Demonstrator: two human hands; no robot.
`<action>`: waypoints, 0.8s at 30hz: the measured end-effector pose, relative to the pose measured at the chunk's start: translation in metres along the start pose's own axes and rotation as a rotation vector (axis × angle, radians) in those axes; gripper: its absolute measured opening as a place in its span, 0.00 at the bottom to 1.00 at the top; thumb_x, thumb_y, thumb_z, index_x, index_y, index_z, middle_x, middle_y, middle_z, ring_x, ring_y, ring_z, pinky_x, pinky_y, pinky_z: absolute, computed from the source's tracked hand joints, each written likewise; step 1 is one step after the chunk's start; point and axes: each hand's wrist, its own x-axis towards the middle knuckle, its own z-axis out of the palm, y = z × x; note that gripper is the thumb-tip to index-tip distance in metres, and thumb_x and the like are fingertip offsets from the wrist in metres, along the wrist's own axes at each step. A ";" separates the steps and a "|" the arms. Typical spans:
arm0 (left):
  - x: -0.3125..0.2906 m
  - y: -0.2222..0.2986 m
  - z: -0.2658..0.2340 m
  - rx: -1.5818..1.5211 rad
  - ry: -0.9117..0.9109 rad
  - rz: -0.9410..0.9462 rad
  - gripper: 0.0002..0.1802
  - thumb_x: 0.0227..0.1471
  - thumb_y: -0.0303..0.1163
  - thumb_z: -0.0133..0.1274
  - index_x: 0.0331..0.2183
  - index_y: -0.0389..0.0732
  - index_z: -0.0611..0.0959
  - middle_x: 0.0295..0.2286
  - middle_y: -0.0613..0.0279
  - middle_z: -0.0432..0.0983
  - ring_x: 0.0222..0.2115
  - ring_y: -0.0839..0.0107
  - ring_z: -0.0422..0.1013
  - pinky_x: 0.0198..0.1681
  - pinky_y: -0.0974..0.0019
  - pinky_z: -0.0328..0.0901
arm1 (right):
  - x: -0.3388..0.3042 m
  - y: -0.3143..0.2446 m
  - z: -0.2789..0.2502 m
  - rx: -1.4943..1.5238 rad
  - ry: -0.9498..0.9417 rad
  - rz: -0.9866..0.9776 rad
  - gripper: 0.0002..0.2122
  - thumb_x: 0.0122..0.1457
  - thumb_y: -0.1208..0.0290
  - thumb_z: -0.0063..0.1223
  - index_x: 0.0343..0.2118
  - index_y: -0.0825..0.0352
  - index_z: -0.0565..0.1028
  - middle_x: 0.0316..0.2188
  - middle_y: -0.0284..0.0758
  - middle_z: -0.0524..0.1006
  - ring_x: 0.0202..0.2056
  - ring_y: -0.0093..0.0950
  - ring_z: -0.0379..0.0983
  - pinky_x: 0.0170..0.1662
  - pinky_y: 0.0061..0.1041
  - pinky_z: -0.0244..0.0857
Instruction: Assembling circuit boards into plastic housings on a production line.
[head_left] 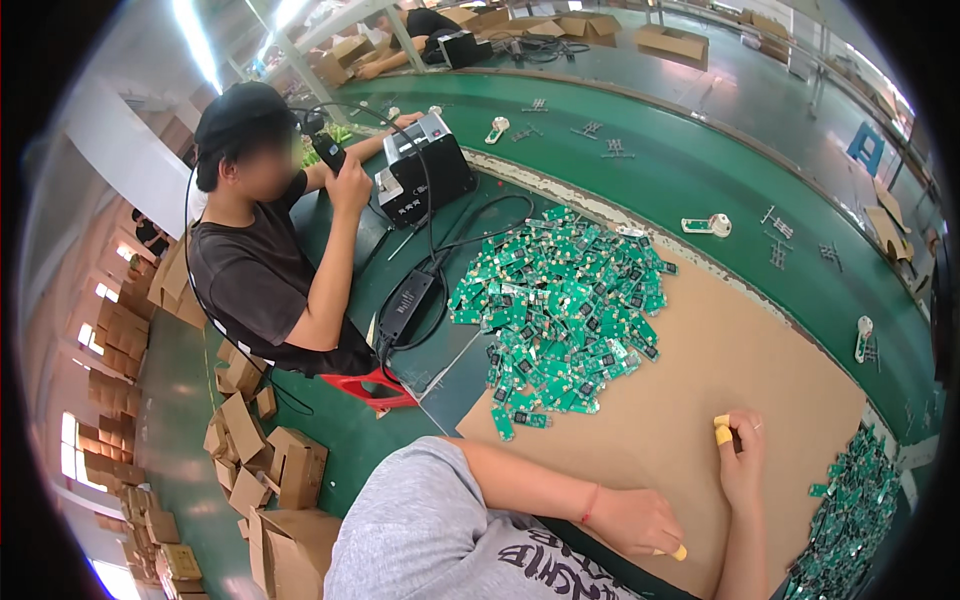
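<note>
My left hand (640, 522) rests low over a brown cardboard sheet (690, 370), its fingers curled under and a yellow cover on one fingertip. Whatever it may hold is hidden. To its right my right hand (742, 452) is raised over the sheet, fingers bent together, with yellow covers on the thumb and a finger. I cannot make out anything in its grip. Farther left lies a big heap of small green circuit boards (560, 310), some with dark square parts. Another dense pile of green boards (845, 520) sits just right of my right forearm.
A green conveyor belt (660, 185) curves past beyond the sheet, carrying white key-shaped pieces (707, 225) and grey sprue-like parts (618, 148). At left, a co-worker (270, 230) holds a black handheld tool (328, 150) beside a black boxy machine (425, 170). Cardboard boxes (295, 470) stand on the floor.
</note>
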 end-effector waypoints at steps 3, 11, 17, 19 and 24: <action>0.000 0.000 0.000 0.007 -0.005 0.004 0.07 0.41 0.26 0.48 0.28 0.38 0.73 0.24 0.60 0.66 0.23 0.61 0.65 0.26 0.61 0.62 | 0.000 -0.004 0.000 -0.015 0.002 0.033 0.07 0.44 0.86 0.45 0.28 0.70 0.67 0.31 0.36 0.67 0.34 0.32 0.62 0.36 0.24 0.59; -0.001 -0.001 0.006 0.047 0.068 0.006 0.04 0.40 0.27 0.48 0.25 0.41 0.73 0.21 0.63 0.66 0.22 0.62 0.66 0.24 0.61 0.61 | -0.002 0.000 0.003 -0.036 0.043 0.009 0.07 0.45 0.85 0.46 0.28 0.69 0.68 0.32 0.36 0.68 0.34 0.31 0.63 0.35 0.24 0.60; -0.002 -0.003 0.002 0.023 0.010 0.021 0.08 0.42 0.27 0.49 0.29 0.37 0.73 0.26 0.60 0.68 0.24 0.61 0.66 0.28 0.61 0.63 | -0.001 0.000 0.002 -0.053 0.035 -0.007 0.07 0.44 0.85 0.46 0.28 0.69 0.68 0.31 0.36 0.69 0.34 0.32 0.63 0.36 0.25 0.60; -0.002 -0.004 0.003 0.017 0.010 0.022 0.08 0.41 0.27 0.49 0.29 0.37 0.73 0.26 0.60 0.68 0.25 0.61 0.66 0.28 0.61 0.63 | 0.000 0.001 0.002 -0.061 0.041 -0.015 0.07 0.43 0.86 0.46 0.28 0.69 0.68 0.30 0.36 0.69 0.34 0.32 0.63 0.36 0.25 0.60; -0.002 -0.004 0.003 0.034 0.006 0.021 0.08 0.40 0.27 0.49 0.28 0.38 0.73 0.26 0.61 0.68 0.24 0.61 0.66 0.28 0.62 0.63 | -0.001 0.004 0.001 -0.077 -0.004 -0.021 0.08 0.45 0.86 0.44 0.30 0.69 0.67 0.32 0.36 0.67 0.36 0.31 0.63 0.39 0.24 0.59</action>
